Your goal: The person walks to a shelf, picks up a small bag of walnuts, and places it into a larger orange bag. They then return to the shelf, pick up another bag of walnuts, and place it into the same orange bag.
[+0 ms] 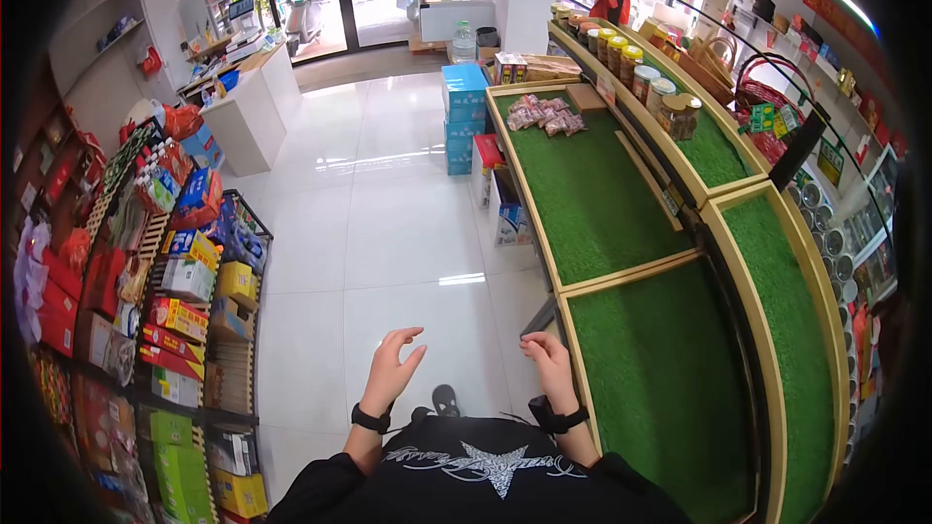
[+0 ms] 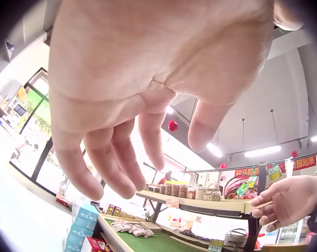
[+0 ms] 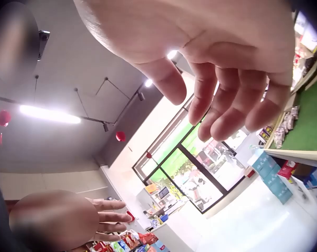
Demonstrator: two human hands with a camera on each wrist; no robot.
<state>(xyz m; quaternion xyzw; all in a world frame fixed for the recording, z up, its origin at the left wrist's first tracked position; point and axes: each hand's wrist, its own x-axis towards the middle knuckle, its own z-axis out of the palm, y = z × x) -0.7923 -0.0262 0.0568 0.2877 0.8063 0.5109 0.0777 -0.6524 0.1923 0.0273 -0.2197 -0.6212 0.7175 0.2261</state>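
My left hand (image 1: 392,369) hangs in the air over the white floor, fingers loosely bent and thumb apart, with nothing in it. The left wrist view shows its bare palm (image 2: 158,63) up close. To its right my right hand (image 1: 550,365) is raised beside the wooden rim of the green-lined display shelf (image 1: 660,349), also holding nothing. In the right wrist view its relaxed fingers (image 3: 227,105) hang down. Farther up the shelf lie several small packaged snacks (image 1: 546,116). Lidded jars (image 1: 631,63) stand in a row on the upper tier.
At left, a slatted rack (image 1: 160,262) is packed with boxes and bags. Blue cartons (image 1: 464,97) are stacked by the shelf's far end, with more boxes (image 1: 509,209) beneath its side. A white counter (image 1: 248,116) stands near the glass doors (image 1: 379,0). Tiled floor (image 1: 388,194) runs between.
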